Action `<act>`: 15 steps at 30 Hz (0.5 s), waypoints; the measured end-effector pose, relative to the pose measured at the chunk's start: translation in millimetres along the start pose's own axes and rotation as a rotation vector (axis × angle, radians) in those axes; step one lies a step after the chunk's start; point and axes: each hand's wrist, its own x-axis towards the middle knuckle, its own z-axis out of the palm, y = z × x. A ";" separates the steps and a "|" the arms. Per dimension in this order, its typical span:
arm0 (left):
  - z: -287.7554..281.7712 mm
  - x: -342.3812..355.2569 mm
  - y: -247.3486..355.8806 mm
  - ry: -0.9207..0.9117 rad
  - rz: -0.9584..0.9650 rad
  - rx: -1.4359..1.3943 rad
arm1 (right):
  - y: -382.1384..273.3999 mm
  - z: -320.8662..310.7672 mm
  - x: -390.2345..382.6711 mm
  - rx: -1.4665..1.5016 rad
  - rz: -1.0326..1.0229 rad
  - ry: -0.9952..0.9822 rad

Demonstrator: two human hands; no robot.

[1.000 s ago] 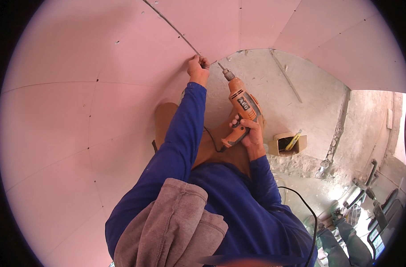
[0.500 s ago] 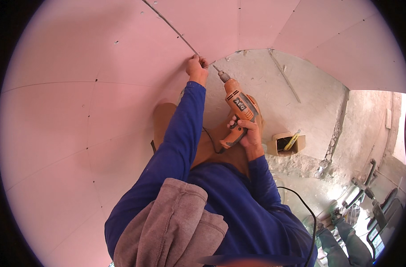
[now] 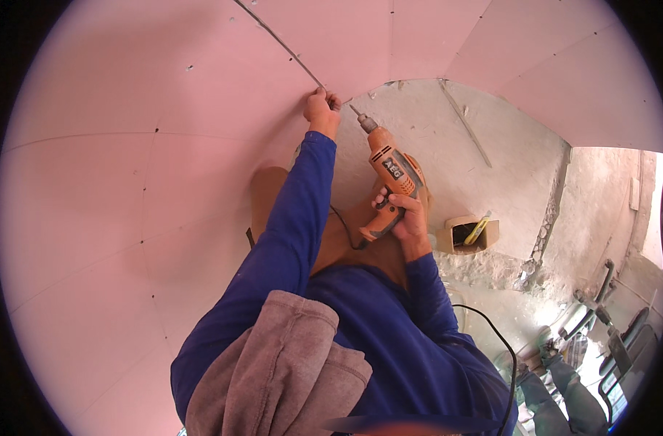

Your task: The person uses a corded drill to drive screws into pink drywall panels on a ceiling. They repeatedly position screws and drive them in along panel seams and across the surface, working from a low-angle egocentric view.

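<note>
Wall [image 3: 222,94]: drill [image 3: 394,168] sl. nearer L hand [image 3: 320,110]

Panels [image 3: 92,196] left, drill [image 3: 395,171] in the middle — box [image 3: 491,234] to its right.

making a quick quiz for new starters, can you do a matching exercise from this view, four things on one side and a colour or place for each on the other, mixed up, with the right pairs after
Things
1. drill
2. knife
3. sleeves
4. wall boards

Colour or place
A. pink
B. held in the right hand
C. blue
D. sticking up out of the cardboard box

Right pairs
1-B
2-D
3-C
4-A
</note>
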 end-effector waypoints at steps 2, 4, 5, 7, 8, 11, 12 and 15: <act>-3.1 -1.5 1.8 -0.042 -0.040 0.004 | 1.1 1.4 1.6 0.050 0.000 0.009; -10.3 -3.3 5.8 -0.108 -0.090 -0.046 | 2.6 2.6 3.7 0.073 -0.003 0.008; -13.1 -3.4 6.8 -0.143 -0.121 -0.069 | 2.2 2.6 4.1 0.067 -0.004 0.008; -17.6 -2.0 9.5 -0.206 -0.074 -0.008 | 2.2 2.5 4.7 0.059 -0.005 0.008; -17.3 0.1 10.7 -0.200 -0.068 0.042 | 2.2 3.0 5.6 0.057 -0.007 0.012; -9.4 5.2 8.4 -0.102 -0.015 0.077 | 1.6 1.9 1.9 0.051 -0.004 0.023; -7.5 5.0 7.7 -0.082 -0.007 0.058 | 1.6 2.1 1.2 0.047 0.003 0.024; -3.7 0.1 8.9 -0.022 -0.028 0.023 | 1.5 3.1 0.6 0.044 -0.006 0.014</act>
